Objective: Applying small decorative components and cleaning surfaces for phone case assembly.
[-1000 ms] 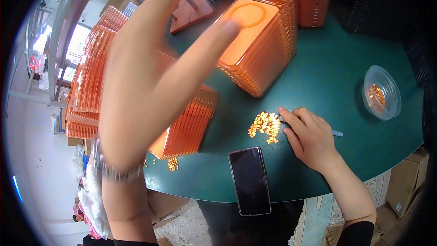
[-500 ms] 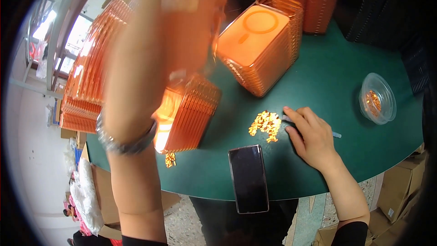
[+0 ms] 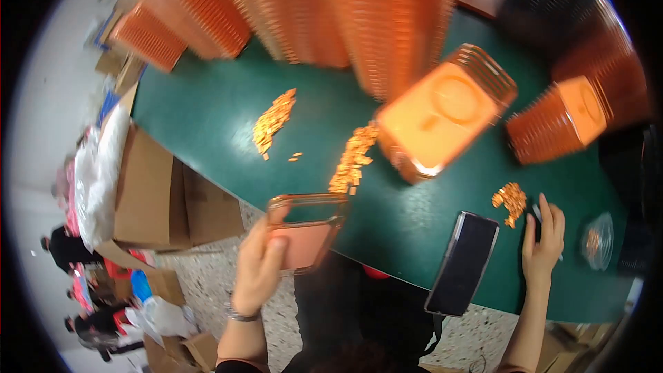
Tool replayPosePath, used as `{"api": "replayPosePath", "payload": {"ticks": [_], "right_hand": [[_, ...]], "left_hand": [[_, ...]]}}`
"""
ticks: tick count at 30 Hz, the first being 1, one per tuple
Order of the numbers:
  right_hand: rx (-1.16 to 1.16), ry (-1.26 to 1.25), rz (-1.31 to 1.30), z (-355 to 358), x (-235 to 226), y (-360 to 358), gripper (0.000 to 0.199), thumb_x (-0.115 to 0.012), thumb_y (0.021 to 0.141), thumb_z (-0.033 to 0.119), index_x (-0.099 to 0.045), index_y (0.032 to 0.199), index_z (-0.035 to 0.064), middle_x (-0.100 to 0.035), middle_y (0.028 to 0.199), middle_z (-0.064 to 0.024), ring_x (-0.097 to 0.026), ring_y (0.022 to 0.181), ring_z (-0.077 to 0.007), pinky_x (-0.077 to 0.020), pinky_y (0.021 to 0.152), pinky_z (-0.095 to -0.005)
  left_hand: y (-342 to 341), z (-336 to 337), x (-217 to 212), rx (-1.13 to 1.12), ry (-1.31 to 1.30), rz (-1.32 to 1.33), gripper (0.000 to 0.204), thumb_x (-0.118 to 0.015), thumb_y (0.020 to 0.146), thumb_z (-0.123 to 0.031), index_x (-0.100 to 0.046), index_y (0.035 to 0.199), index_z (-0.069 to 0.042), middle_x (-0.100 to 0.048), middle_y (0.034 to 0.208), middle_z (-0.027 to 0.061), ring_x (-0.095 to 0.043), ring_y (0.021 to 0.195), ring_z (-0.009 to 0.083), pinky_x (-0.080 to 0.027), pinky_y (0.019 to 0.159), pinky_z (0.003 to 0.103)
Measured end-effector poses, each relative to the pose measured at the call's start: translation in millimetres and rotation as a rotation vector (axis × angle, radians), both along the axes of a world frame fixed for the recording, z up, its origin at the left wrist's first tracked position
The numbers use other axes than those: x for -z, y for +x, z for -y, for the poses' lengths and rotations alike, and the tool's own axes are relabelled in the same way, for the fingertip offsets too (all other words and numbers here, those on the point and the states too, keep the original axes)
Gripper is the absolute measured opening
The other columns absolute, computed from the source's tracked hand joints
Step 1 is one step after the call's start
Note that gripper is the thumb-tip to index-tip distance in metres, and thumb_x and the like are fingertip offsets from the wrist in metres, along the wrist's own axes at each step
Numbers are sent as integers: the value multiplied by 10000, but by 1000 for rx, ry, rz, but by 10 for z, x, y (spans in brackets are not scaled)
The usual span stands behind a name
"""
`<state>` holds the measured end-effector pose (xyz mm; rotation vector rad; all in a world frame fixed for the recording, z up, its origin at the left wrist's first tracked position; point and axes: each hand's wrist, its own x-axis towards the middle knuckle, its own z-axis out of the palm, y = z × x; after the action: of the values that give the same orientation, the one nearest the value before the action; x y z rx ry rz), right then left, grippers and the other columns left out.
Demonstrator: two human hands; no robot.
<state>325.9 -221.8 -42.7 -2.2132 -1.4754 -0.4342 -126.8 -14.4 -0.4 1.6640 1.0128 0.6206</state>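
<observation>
an orange, translucent phone case [image 3: 304,249] with a wide cut-out is being pinched between the thumb and fingers of the left hand [image 3: 257,264], and is being held up by the near edge of the dark green, smooth desk [image 3: 407,235]. the right hand [image 3: 543,243] is being supported by the desk, its thumb and forefinger being held apart; a thin, pale, pen-like stick [image 3: 537,213] is being partly covered by it, and whether the stick is being gripped cannot be told. just beside those fingers, a small heap of flat, gold-orange pieces [image 3: 511,200] is being borne by the desk, as is a black, rectangular smartphone [image 3: 463,262] nearby.
</observation>
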Motion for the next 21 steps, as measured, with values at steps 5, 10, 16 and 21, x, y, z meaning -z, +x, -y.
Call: {"api": "replayPosePath", "payload": {"ticks": [5,10,16,21], "right_hand": [[-176,-118,-291,-318,-661,-872,428,-692,930,-70,-673,1356,-31,-666,1081,-203,-675,931,-354,-552,800,-408],[-642,-154,-602,-1473,-1248,-1954,345,-783,872,-49,-762,1216,-20,-704,1001,-149,-682,802,-263,-559,702,-344],[-670,-345,-503,-2927,-509,-2527,155,-712,964,104,-733,1032,-35,-647,921,-193,-657,826,-398,-512,753,-458],[-587,-417,-421,-3176,-354,-2836,169,-729,955,132,-747,1021,-23,-672,958,-183,-688,861,-415,-532,762,-496]], "left_hand": [[349,181,186,11,132,-44,287,-627,1066,-119,-604,1342,-43,-738,1237,138,-743,1124,328,-596,932,393],[438,-14,312,316,581,-90,245,-692,953,-140,-681,1196,-127,-656,973,25,-669,874,230,-532,741,371],[514,-12,426,252,641,-138,194,-658,902,-162,-682,1088,-116,-569,898,17,-577,927,199,-409,796,351],[512,-36,478,285,572,-107,216,-652,886,-166,-688,1091,-110,-574,921,27,-582,947,206,-410,805,360]]}}
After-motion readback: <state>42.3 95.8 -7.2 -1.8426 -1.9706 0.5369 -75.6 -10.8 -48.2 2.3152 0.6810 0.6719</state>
